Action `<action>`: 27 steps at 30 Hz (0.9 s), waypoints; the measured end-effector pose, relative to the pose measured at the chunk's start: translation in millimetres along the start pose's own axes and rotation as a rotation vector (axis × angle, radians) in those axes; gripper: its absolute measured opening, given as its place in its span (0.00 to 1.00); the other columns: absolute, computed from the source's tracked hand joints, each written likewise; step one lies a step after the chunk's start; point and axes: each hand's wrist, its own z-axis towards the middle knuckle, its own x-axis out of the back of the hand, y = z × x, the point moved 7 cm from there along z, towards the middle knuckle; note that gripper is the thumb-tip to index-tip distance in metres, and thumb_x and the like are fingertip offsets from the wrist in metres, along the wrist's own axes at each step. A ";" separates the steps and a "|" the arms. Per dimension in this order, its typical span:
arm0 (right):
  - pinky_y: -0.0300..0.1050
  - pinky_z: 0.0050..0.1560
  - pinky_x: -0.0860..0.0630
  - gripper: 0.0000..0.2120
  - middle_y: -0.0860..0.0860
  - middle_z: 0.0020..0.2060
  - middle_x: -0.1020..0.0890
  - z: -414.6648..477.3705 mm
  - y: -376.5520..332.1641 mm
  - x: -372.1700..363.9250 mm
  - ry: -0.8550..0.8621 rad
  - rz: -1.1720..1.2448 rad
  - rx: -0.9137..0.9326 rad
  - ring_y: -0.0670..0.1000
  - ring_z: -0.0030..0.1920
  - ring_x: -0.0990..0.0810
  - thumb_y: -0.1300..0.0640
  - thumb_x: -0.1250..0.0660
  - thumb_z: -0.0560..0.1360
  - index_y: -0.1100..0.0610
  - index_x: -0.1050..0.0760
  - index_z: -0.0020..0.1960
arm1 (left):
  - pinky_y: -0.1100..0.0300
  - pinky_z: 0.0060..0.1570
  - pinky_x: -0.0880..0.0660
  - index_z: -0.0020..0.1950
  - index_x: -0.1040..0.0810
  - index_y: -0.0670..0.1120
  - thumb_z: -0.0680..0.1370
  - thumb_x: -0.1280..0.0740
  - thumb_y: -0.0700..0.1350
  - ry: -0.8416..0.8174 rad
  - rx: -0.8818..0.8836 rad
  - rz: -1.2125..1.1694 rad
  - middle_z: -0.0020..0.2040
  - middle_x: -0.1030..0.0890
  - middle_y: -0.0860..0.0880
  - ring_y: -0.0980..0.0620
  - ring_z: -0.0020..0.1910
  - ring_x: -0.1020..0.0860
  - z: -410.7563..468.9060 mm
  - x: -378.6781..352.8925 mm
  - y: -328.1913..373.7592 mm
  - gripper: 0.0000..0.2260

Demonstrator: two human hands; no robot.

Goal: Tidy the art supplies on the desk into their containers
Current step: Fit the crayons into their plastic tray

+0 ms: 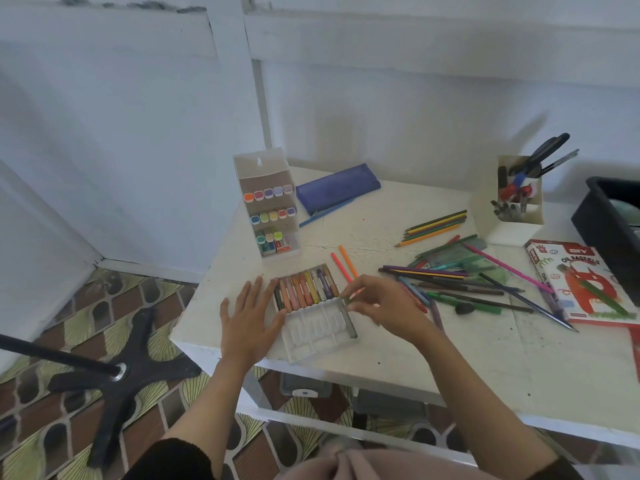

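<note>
A white plastic pastel tray [320, 332] lies near the desk's front edge, its far row filled with several oil pastels [306, 289] and its near row bare. My left hand [251, 315] rests flat with straight fingers against the tray's left side. My right hand [379, 301] pinches a small green pastel [347, 299] over the tray's right end. Two orange markers [344, 263] lie just behind that hand.
Loose coloured pencils and pens [460, 282] are scattered to the right, beside an oil pastel box [581, 282]. A marker case [268, 206], a blue pouch [336, 187], a white pen holder [516, 202] and a black bin [613, 223] stand behind. A chair base [117, 372] is left below.
</note>
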 end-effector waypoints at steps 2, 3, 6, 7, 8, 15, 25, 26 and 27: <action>0.33 0.41 0.25 0.07 0.46 0.42 0.18 -3.7 3.4 -12.0 -0.098 -0.068 0.027 0.42 0.41 0.19 0.64 0.29 0.71 0.53 0.22 0.43 | 0.42 0.72 0.56 0.77 0.53 0.60 0.73 0.63 0.68 0.009 -0.001 -0.001 0.78 0.49 0.54 0.53 0.77 0.53 -0.3 0.6 0.2 0.33; 0.33 0.42 0.25 0.08 0.45 0.42 0.19 -5.1 5.8 -17.7 -0.126 -0.092 0.039 0.42 0.41 0.20 0.64 0.28 0.71 0.53 0.23 0.42 | 0.42 0.72 0.56 0.77 0.53 0.60 0.73 0.63 0.68 0.009 0.000 0.004 0.78 0.49 0.54 0.53 0.77 0.53 -0.3 0.7 0.3 0.33; 0.31 0.41 0.27 0.07 0.42 0.41 0.21 -6.9 11.7 -33.4 -0.200 -0.214 0.043 0.40 0.40 0.23 0.64 0.29 0.71 0.54 0.22 0.46 | 0.43 0.72 0.56 0.77 0.53 0.60 0.72 0.63 0.68 0.003 0.002 0.017 0.78 0.50 0.54 0.53 0.77 0.53 0.1 0.1 0.5 0.33; 0.31 0.40 0.27 0.07 0.42 0.41 0.21 -6.9 12.9 -36.8 -0.216 -0.247 0.051 0.40 0.39 0.23 0.64 0.29 0.72 0.54 0.22 0.47 | 0.43 0.72 0.56 0.77 0.53 0.60 0.72 0.63 0.68 0.004 0.001 0.018 0.78 0.49 0.54 0.53 0.77 0.53 0.1 0.1 0.4 0.33; 0.32 0.41 0.27 0.08 0.43 0.41 0.21 -7.0 13.5 -39.4 -0.229 -0.266 0.058 0.42 0.40 0.23 0.64 0.29 0.72 0.54 0.22 0.49 | 0.43 0.72 0.56 0.77 0.53 0.60 0.72 0.63 0.68 0.006 0.001 0.019 0.78 0.49 0.54 0.53 0.77 0.53 -0.2 0.4 0.3 0.33; 0.43 0.51 0.28 0.14 0.35 0.44 0.26 -6.8 14.6 -40.6 -0.202 -0.416 0.107 0.43 0.46 0.30 0.61 0.29 0.72 0.49 0.21 0.55 | 0.43 0.72 0.56 0.77 0.53 0.60 0.72 0.63 0.68 0.008 -0.001 0.021 0.78 0.49 0.54 0.53 0.77 0.53 -0.4 0.4 0.2 0.33; 0.46 0.59 0.28 0.28 0.42 0.65 0.33 -0.6 36.6 -31.0 -0.005 -0.578 -0.024 0.46 0.61 0.37 0.47 0.27 0.69 0.48 0.28 0.67 | 0.42 0.72 0.56 0.77 0.52 0.60 0.72 0.63 0.68 0.004 -0.001 0.013 0.78 0.49 0.54 0.53 0.77 0.52 -0.3 0.5 0.5 0.34; 0.46 0.59 0.29 0.28 0.43 0.65 0.34 -0.8 38.0 -30.7 0.001 -0.573 -0.032 0.46 0.62 0.37 0.47 0.27 0.69 0.48 0.28 0.67 | 0.43 0.72 0.56 0.77 0.52 0.60 0.72 0.63 0.68 0.003 0.000 0.014 0.78 0.49 0.54 0.53 0.77 0.52 -0.6 0.7 0.7 0.34; 0.46 0.58 0.29 0.28 0.43 0.65 0.34 -0.9 39.0 -30.3 0.002 -0.567 -0.033 0.46 0.62 0.37 0.47 0.27 0.69 0.48 0.28 0.67 | 0.43 0.72 0.56 0.77 0.52 0.60 0.72 0.63 0.68 0.004 0.001 0.012 0.78 0.49 0.54 0.53 0.77 0.53 -0.7 0.9 0.6 0.34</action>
